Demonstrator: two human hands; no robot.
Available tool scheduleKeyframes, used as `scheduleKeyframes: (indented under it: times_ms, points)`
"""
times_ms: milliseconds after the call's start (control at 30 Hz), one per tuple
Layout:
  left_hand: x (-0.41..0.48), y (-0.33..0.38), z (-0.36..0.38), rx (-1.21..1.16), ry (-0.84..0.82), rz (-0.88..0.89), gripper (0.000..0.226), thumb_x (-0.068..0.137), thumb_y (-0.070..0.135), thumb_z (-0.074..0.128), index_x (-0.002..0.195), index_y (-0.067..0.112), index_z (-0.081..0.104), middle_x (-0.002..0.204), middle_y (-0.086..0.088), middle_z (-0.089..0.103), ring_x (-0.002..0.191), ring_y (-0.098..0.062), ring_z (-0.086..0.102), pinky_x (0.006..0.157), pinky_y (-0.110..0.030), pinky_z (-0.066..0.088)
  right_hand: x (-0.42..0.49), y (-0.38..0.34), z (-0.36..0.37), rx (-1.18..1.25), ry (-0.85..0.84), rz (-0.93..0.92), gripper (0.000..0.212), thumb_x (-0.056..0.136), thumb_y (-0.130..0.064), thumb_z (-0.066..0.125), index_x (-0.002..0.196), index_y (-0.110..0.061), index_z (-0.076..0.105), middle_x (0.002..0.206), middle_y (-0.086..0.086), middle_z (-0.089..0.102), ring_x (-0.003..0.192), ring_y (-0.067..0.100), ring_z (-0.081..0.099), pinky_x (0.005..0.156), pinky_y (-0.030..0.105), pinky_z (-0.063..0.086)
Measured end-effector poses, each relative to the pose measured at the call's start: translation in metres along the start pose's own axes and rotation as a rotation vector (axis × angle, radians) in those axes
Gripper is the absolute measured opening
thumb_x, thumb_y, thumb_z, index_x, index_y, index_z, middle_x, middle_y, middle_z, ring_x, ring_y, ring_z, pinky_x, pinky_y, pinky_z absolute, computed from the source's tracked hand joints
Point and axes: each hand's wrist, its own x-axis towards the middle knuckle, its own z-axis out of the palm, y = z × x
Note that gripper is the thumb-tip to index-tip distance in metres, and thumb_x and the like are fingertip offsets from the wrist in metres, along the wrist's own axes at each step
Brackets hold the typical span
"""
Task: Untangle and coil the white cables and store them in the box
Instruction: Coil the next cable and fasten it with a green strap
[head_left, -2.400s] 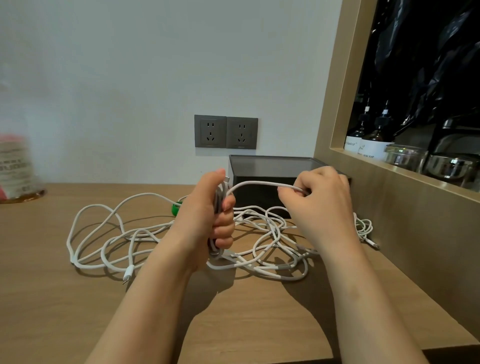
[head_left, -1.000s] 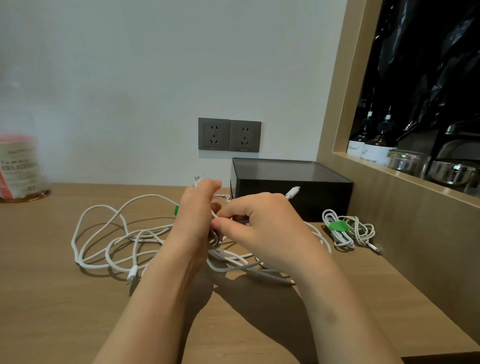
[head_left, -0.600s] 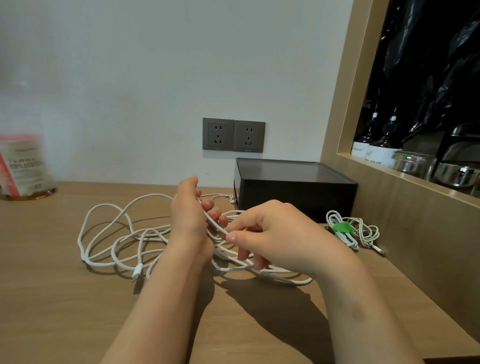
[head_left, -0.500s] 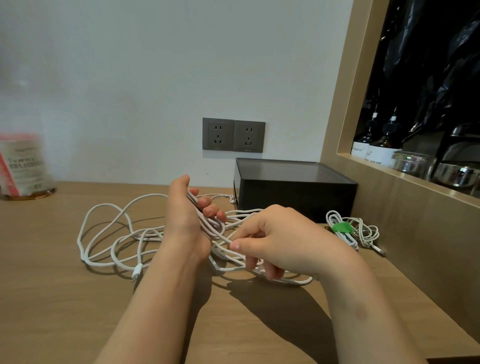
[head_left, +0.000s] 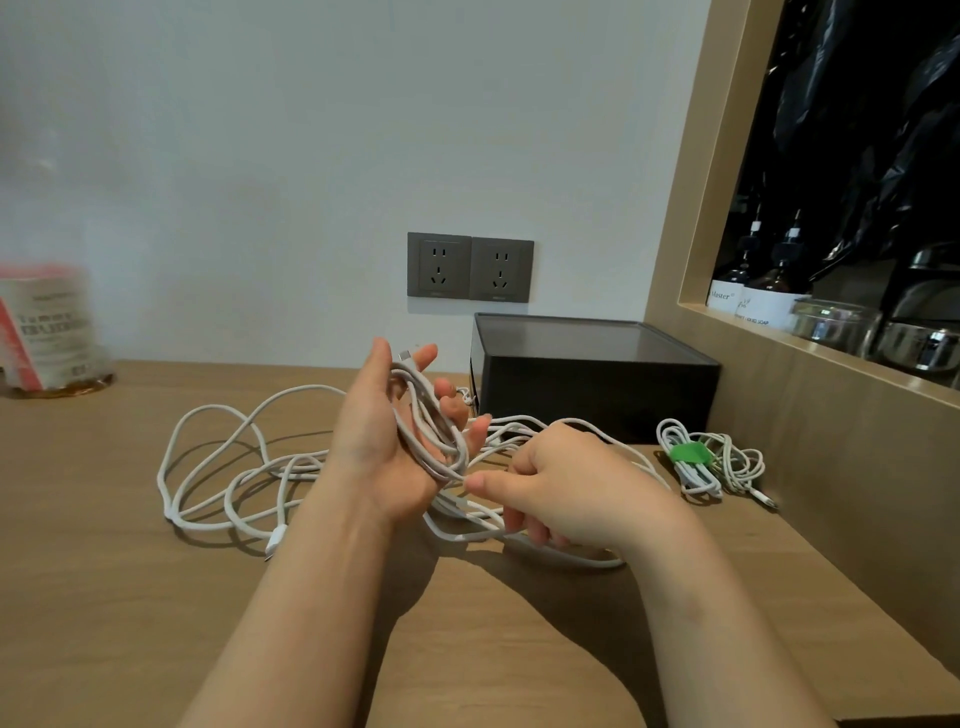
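Observation:
A long white cable (head_left: 228, 457) sprawls in loose tangled loops over the wooden table (head_left: 104, 597). My left hand (head_left: 387, 447) is raised, palm turned inward and fingers spread nearly straight. Several loops of the cable (head_left: 423, 415) lie wound across its palm and fingers, with a plug end sticking up by the index finger. Just to its right, my right hand (head_left: 566, 488) pinches the same cable's running strand near the coil's lower end. The black box (head_left: 597, 379) stands behind the hands against the wall.
A coiled white cable with a green tie (head_left: 693, 460) lies right of the box, beside another small white bundle (head_left: 737, 465). A red-and-white canister (head_left: 47, 332) stands far left. Wall sockets (head_left: 470, 267) sit above the box. A wooden niche (head_left: 831, 332) with bottles and jars borders the right.
My left hand has lifted and its fingers have spread, showing the wound loops. My right hand has slid down and right along the strand. The tied coil by the box has come into sight.

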Motion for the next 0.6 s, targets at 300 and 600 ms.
scheduleKeyframes:
  times_ms: [300,600]
  points:
    - [-0.002,0.004,0.001,-0.142,0.035,0.018,0.047,0.094,0.058,0.034,0.083,0.015,0.052,0.040,0.006,0.031,0.027,-0.003,0.025,0.028,-0.010,0.022,-0.002,0.004,-0.010,0.072,0.028,-0.103,0.034,0.081,-0.046,0.064,0.075,-0.013,0.068,0.058,-0.003,0.054,0.054,0.005,0.049,0.053,0.019,0.042]
    - [-0.004,0.006,0.003,0.056,0.018,0.062,0.053,0.093,0.062,0.032,0.070,0.015,0.044,0.035,0.008,0.026,0.026,-0.003,0.022,0.028,-0.010,0.020,-0.020,0.002,-0.031,0.482,0.028,-0.233,0.007,0.083,-0.010,0.067,0.084,-0.016,0.070,0.068,0.001,0.070,0.056,0.008,0.062,0.055,0.019,0.052]
